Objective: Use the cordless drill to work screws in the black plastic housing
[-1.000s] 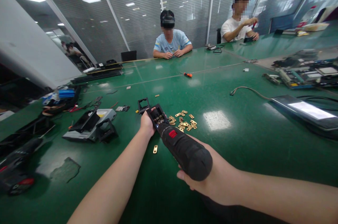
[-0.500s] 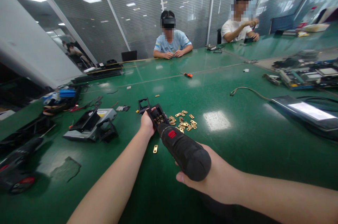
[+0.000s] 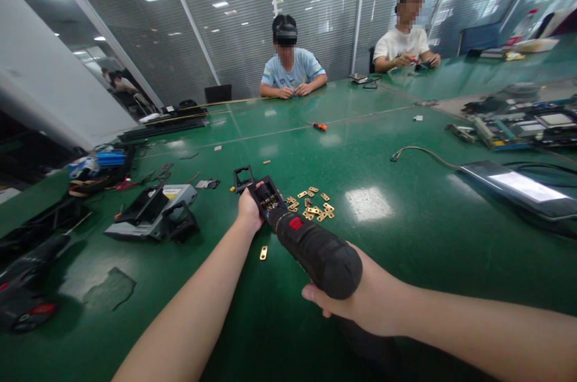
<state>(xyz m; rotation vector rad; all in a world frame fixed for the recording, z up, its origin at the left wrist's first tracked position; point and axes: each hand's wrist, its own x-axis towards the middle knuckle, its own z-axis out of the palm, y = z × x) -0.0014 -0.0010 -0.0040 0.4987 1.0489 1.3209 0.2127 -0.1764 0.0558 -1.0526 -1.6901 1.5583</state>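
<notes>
My left hand (image 3: 250, 209) is closed around a black plastic housing (image 3: 261, 190) with brass-coloured terminals inside. In my right hand (image 3: 367, 295) is a black cordless drill (image 3: 318, 250) with a red switch on top. The drill's front end reaches over the near part of the housing, and its tip is hidden. Several small brass plates with holes (image 3: 315, 211) lie loose just right of the housing. A single brass plate (image 3: 264, 252) lies nearer to me, below my left hand. Behind the housing sits a small black frame (image 3: 244, 178).
Left on the green table (image 3: 279, 142) are a grey metal box (image 3: 148, 223) with black plastic parts and a second drill (image 3: 31, 286). An orange screwdriver (image 3: 320, 127) lies farther off. To the right are a lit device (image 3: 518, 187) and circuit boards (image 3: 532, 121). Two people sit opposite.
My view has shifted slightly. The drill remains over the housing, with its rear end a little higher in view. The person at far right has lowered a raised hand toward the table.
</notes>
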